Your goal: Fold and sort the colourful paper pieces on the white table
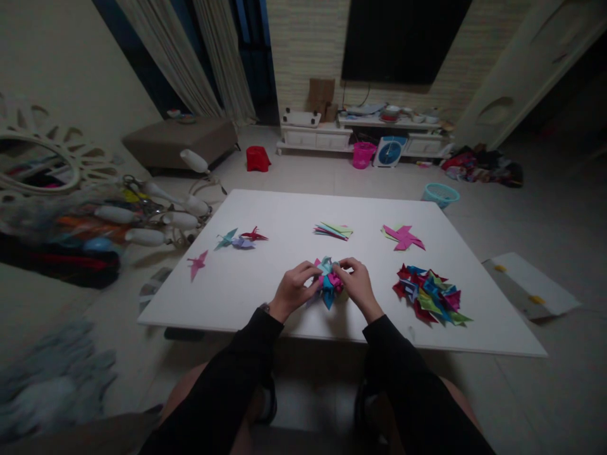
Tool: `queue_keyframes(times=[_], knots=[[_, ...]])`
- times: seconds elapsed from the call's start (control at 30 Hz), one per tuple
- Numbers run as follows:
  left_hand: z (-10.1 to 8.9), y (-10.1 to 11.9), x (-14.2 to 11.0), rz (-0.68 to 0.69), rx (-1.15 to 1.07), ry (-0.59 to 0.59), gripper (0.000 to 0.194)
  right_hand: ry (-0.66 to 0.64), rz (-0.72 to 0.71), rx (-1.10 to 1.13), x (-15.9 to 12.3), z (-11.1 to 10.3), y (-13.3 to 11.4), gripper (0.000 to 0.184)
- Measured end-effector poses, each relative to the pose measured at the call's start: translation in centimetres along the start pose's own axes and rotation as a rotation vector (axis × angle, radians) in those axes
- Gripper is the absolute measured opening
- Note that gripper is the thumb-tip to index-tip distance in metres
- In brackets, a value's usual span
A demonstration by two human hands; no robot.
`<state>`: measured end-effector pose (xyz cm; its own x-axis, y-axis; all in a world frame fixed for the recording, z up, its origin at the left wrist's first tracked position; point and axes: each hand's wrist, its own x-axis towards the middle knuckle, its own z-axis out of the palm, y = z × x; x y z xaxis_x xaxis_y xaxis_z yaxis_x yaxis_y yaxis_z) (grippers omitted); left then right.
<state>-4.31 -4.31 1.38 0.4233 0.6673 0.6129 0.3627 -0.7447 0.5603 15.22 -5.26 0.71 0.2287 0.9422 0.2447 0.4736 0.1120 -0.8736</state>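
Observation:
Close to the table's front edge, my left hand (294,292) and my right hand (359,287) pinch a multicoloured folded paper piece (328,284) from both sides. Light teal, pink and blue points stick out of it; its exact shape is too blurred to tell. To the left lie a teal paper crane (227,239), a lavender paper crane (243,242) and a red paper crane (255,234), with a pink paper crane (198,265) nearer the edge. Beyond my hands rests a fanned stack of folded paper strips (333,230).
A heap of shiny folded paper pieces (429,296) lies right of my hands on the white table (284,212). Behind it are pink folded papers (403,237) in a pinwheel-like arrangement. A blue basket (441,194) stands past the far right corner; lamp arms (183,220) come near the left edge.

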Motion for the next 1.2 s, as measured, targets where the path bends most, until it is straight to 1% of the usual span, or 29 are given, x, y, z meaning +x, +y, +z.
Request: queue_keyframes(times=[0.07,0.13,0.23,0.3,0.33,0.4,0.5,0.57,0.77,0.93,1.0,1.07,1.13,1.2], knots=[[-0.1,0.3,-0.1,0.002,-0.035,-0.008,0.022,0.017,0.001,-0.004,-0.3,-0.3,0.1,0.022],[-0.3,0.5,0.0,-0.025,-0.089,0.018,0.028,0.056,-0.005,-0.033,-0.5,-0.7,0.1,0.021],[-0.6,0.0,0.4,-0.162,-0.123,0.133,0.023,0.083,-0.051,-0.115,-0.6,-1.5,0.1,0.019],[-0.6,-0.6,0.9,-0.261,-0.116,0.164,0.015,0.053,-0.108,-0.181,-0.7,-1.9,0.0,0.016],[-0.6,-0.9,1.0,-0.29,-0.116,0.14,0.012,0.026,-0.135,-0.21,-0.7,-2.0,0.0,0.015],[-0.4,-1.6,1.3,-0.302,-0.134,0.033,0.01,-0.029,-0.17,-0.248,-0.8,-2.0,-0.1,0.012],[0.0,-2.3,1.4,-0.274,-0.181,-0.141,0.015,-0.094,-0.187,-0.259,-0.7,-1.7,-0.3,0.01],[0.4,-2.6,1.4,-0.266,-0.206,-0.201,0.018,-0.127,-0.199,-0.257,-0.6,-1.5,-0.3,0.009],[0.7,-2.6,1.3,-0.268,-0.2,-0.197,0.021,-0.163,-0.216,-0.247,-0.6,-1.0,-0.2,0.011],[0.6,-2.6,1.1,-0.243,-0.15,-0.22,0.017,-0.182,-0.217,-0.254,-1.2,-0.8,-0.3,0.01],[0.2,-3.3,1.0,-0.282,-0.09,-0.197,0.018,-0.153,-0.208,-0.262,-1.4,-0.8,-0.5,0.015],[-0.3,-4.5,0.7,-0.354,-0.004,-0.164,0.018,-0.114,-0.196,-0.271,-1.5,-0.9,-0.6,0.02],[-0.7,-5.9,0.2,-0.438,0.09,-0.149,0.018,-0.084,-0.187,-0.276,-1.5,-1.1,-0.7,0.018],[-1.0,-7.2,-0.4,-0.516,0.172,-0.175,0.017,-0.064,-0.182,-0.279,-1.4,-1.3,-0.6,0.016]])
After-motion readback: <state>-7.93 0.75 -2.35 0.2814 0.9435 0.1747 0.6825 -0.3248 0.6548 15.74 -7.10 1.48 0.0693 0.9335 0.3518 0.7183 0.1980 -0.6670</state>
